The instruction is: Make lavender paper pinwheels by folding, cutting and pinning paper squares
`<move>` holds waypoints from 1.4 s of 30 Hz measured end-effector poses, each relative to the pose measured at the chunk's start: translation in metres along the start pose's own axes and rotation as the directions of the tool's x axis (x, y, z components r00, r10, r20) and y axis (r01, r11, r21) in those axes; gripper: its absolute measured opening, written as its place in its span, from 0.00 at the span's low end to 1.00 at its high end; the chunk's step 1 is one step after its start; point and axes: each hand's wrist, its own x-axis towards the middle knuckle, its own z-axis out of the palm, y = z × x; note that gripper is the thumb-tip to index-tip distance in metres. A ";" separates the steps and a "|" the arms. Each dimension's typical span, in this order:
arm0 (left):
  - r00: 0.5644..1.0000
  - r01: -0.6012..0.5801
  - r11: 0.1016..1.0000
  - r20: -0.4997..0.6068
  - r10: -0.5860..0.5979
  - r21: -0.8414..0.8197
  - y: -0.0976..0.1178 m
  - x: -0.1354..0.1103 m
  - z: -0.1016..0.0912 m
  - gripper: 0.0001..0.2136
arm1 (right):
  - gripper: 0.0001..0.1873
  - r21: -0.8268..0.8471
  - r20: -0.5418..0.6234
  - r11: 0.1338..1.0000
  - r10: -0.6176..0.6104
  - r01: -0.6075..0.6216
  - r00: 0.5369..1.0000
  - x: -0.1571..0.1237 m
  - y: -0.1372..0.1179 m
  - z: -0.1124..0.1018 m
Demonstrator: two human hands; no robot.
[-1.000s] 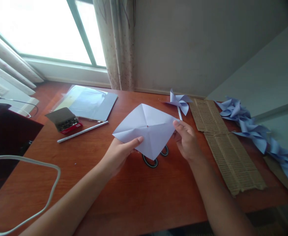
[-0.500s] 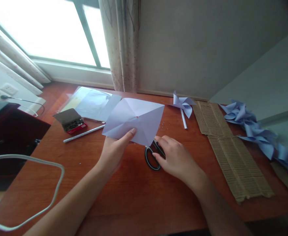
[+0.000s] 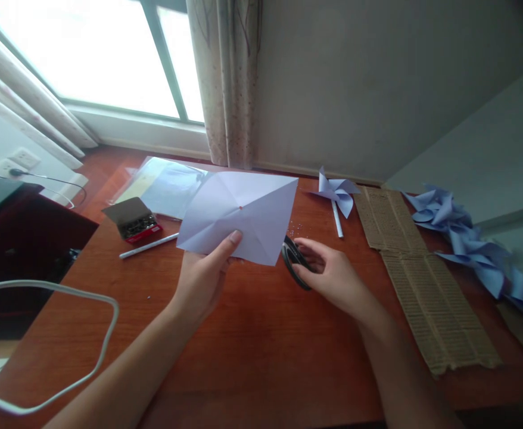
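Note:
My left hand pinches the near edge of a pale lilac paper square with crossing creases and a small red dot at its centre, holding it up above the wooden desk. My right hand is closed on the black handles of a pair of scissors, lifted just off the desk under the paper's right corner. The blades are hidden behind the sheet.
A finished lilac pinwheel on a white stick lies at the back. Corrugated cardboard strips and several more pinwheels lie to the right. A red box of pins, a white stick and a plastic sleeve of paper sit left.
My right hand let go of the paper's right corner, dropped to the scissors and picked them up. My left hand carried the sheet up and to the left.

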 end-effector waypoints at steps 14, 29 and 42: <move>0.999 0.025 1.000 0.035 -0.024 -0.013 -0.005 -0.005 0.003 0.17 | 0.15 0.596 0.140 0.790 0.075 -0.145 0.987 0.008 0.002 0.006; 0.999 -0.010 1.000 -0.038 0.010 0.001 -0.008 0.002 -0.002 0.17 | 0.17 0.634 0.090 0.769 0.036 -0.086 0.995 0.011 0.003 0.008; 1.000 0.031 0.999 -0.004 -0.031 0.035 -0.016 0.000 -0.001 0.20 | 0.19 0.413 -0.099 0.909 -0.027 0.065 0.995 0.013 0.003 0.017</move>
